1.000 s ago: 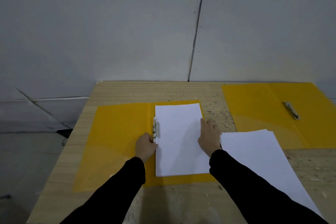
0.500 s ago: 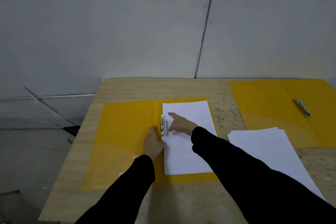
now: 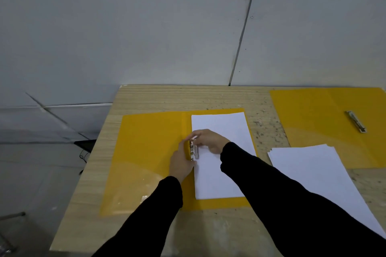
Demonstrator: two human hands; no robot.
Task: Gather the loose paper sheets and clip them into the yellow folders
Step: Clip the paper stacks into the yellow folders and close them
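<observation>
An open yellow folder (image 3: 150, 152) lies at the table's middle left, with a stack of white sheets (image 3: 221, 175) on its right half. A metal clip (image 3: 194, 151) stands raised at the spine, on the sheets' left edge. My left hand (image 3: 181, 165) holds the clip from the left side and lower end. Reaching across the sheets, my right hand (image 3: 208, 139) pinches the clip's upper end with curled fingers. A second open yellow folder (image 3: 313, 119) with its own flat metal clip (image 3: 356, 121) lies at the back right. A loose paper stack (image 3: 313, 175) overlaps its front edge.
The wooden table (image 3: 167, 98) stands against a grey wall. Its left edge drops off to the floor, where a dark object and cable (image 3: 84, 148) lie. Bare wood runs along the table's front edge between my sleeves.
My right hand has moved from the sheets' right edge leftward across the paper to the clip. My left hand stays at the clip. The view has shifted slightly left.
</observation>
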